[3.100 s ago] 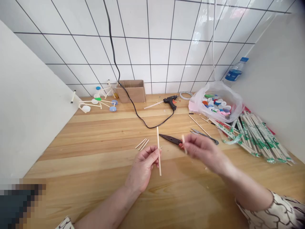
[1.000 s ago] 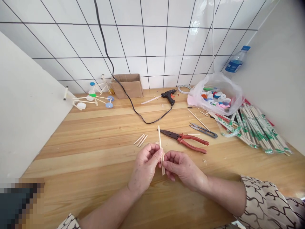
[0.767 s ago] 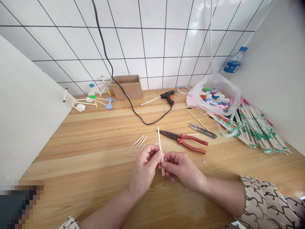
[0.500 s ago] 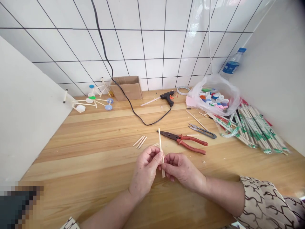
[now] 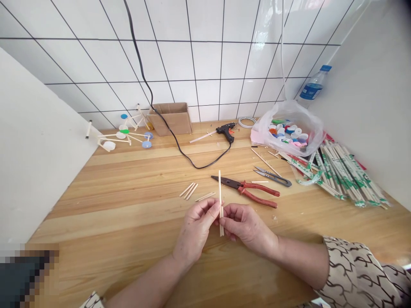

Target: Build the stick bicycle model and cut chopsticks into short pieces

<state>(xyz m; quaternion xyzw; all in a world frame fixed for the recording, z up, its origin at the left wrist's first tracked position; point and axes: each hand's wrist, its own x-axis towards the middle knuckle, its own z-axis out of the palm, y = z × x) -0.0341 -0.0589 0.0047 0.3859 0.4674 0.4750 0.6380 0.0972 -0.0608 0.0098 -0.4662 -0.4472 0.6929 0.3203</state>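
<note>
Between my two hands, a long wooden stick (image 5: 220,186) stands nearly upright with a shorter wooden stick (image 5: 222,229) alongside its lower part. My left hand (image 5: 197,226) pinches the long stick between thumb and fingers. Lower down, my right hand (image 5: 245,224) is closed on the short stick, its fingertips close to the left ones. Several cut stick pieces (image 5: 189,191) lie on the table beyond my left hand. Long-nose pliers (image 5: 240,188) with red handles rest just beyond my right hand, their jaws behind the long stick.
Thread snips (image 5: 272,175) lie right of the pliers. Farther back are a black glue gun (image 5: 227,130), its cord, a cardboard box (image 5: 171,119) and a tape roll (image 5: 246,122). A bag of bottle caps (image 5: 289,132) and wrapped chopsticks (image 5: 349,171) occupy the right. Stick-and-cap models (image 5: 125,132) stand left.
Both hands have shifted slightly right with the sticks. The long stick now stands straighter, and the loose pieces behind my left hand show more fully.
</note>
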